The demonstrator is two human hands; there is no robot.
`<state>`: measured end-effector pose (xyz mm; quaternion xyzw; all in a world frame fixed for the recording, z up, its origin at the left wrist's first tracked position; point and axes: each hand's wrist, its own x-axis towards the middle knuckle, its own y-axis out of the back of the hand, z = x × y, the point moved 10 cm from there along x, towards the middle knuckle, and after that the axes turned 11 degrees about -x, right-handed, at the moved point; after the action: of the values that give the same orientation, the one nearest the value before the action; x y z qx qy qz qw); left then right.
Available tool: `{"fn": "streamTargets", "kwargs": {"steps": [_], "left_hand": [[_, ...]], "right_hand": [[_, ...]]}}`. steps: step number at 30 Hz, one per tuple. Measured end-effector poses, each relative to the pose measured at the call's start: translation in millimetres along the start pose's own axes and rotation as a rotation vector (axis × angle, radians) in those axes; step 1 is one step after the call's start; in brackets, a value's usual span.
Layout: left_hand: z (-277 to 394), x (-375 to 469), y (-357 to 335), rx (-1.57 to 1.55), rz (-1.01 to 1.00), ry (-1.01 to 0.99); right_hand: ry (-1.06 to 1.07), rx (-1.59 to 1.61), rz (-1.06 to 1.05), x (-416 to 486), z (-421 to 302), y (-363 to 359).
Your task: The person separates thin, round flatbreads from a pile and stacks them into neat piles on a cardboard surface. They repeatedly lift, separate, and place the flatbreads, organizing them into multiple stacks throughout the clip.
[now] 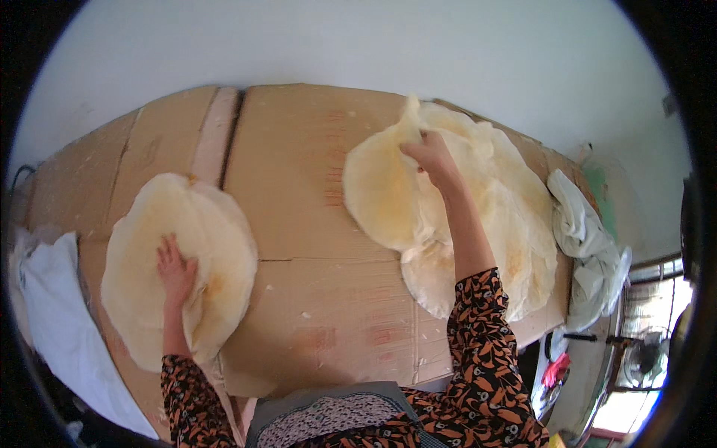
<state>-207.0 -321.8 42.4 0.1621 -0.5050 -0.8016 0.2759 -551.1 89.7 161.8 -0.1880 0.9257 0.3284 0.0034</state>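
Observation:
My left hand [177,273] lies flat on a stack of large, thin, pale yellow round pancakes [137,235], its fingers spread. This stack rests on the left of the cardboard [305,190], with browned patches and a fold right of the hand. Over on the right, my right hand [432,152] pinches one thin pancake [378,193] by its upper right part. That part stands up in a raised fold, while the rest droops at the left edge of a wider, crumpled pile of pancakes [504,224]. My fingertips there are partly hidden.
A white cloth [64,313] lies along the left edge. Bunched whitish sheeting [588,246] sits at the right end. The pale wall [358,45] closes off the back. To the lower right are an electric fan [644,358] and a window [644,305].

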Motion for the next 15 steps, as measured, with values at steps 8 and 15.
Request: {"fn": "streamTargets", "kwargs": {"steps": [8,15], "left_hand": [[29.9,-11.9,41.3,-0.027,0.065,-0.059],[78.6,-95.3,62.6,-0.317,-0.081,-0.278]], "right_hand": [[0.452,0.755,-0.246,-68.8,-294.6,-70.3],[0.192,0.671,-0.296,-57.4,-249.6,-196.8]]}}
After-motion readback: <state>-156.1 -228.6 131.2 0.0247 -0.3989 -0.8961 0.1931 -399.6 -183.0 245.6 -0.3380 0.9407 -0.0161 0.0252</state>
